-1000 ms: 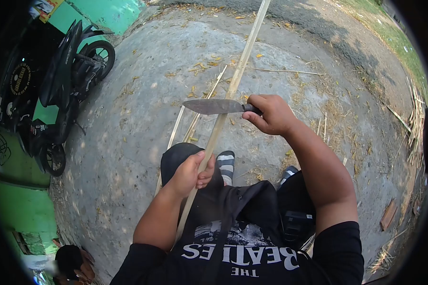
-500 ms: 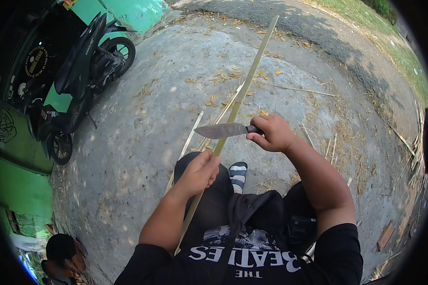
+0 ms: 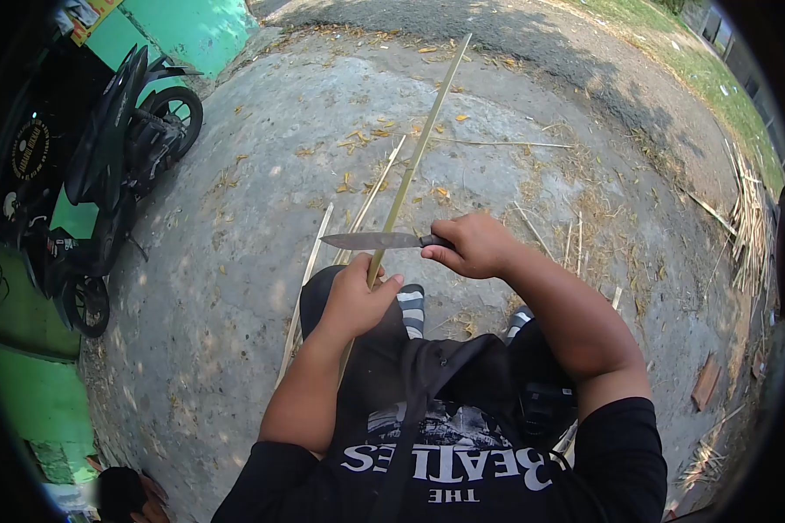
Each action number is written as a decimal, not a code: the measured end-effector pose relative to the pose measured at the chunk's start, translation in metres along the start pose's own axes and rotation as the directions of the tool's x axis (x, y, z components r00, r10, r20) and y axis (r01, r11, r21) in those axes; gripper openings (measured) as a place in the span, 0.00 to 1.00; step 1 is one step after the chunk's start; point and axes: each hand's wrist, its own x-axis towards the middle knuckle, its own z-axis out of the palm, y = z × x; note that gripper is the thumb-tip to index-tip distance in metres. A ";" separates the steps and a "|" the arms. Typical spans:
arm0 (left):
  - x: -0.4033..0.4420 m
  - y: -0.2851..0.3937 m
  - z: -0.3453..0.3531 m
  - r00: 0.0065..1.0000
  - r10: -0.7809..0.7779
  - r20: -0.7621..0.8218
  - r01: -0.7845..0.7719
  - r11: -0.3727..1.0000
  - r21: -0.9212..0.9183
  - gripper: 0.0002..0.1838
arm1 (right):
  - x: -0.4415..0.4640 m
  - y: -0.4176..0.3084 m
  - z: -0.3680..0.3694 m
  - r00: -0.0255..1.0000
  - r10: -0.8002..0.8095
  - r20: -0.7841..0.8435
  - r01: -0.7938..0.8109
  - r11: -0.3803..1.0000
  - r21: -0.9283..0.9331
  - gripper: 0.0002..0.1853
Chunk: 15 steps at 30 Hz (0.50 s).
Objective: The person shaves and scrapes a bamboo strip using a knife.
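My left hand (image 3: 356, 299) is closed round a long, narrow bamboo strip (image 3: 417, 155) above my left knee. The strip slants up and away to the right, and its lower part runs beneath my forearm. My right hand (image 3: 469, 246) grips the dark handle of a broad-bladed knife (image 3: 371, 241). The blade points left and lies across the strip just beyond my left hand. Whether its edge touches the strip, I cannot tell.
Pale strips (image 3: 310, 272) lie on the concrete beside my left leg. A black motorbike (image 3: 118, 166) stands at the left. A bundle of thin sticks (image 3: 749, 222) and a brick piece (image 3: 706, 382) are at the right. Part of another person (image 3: 122, 494) shows at the lower left.
The strip has turned from its pale face to a narrower greenish side, and its far end sits lower than at first. My left hand is nearer the blade. The knife has come closer to me.
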 end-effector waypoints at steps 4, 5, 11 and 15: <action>0.004 0.009 0.011 1.000 -0.011 0.027 0.010 0.999 0.041 0.23 | -0.002 0.022 -0.003 0.985 0.143 -0.093 -0.139 0.989 0.046 0.29; 0.006 0.012 0.014 0.999 0.000 0.034 -0.002 0.999 0.052 0.23 | -0.007 0.023 -0.006 0.989 0.122 -0.083 -0.121 0.992 0.018 0.29; 0.011 0.034 0.031 0.991 -0.029 0.130 0.019 0.997 0.080 0.23 | -0.035 0.019 -0.018 0.990 0.134 -0.040 -0.134 0.991 0.004 0.28; 0.017 0.033 0.036 0.979 0.016 0.205 -0.026 0.999 0.045 0.23 | -0.042 0.028 -0.027 0.959 0.256 -0.119 -0.251 0.966 0.055 0.29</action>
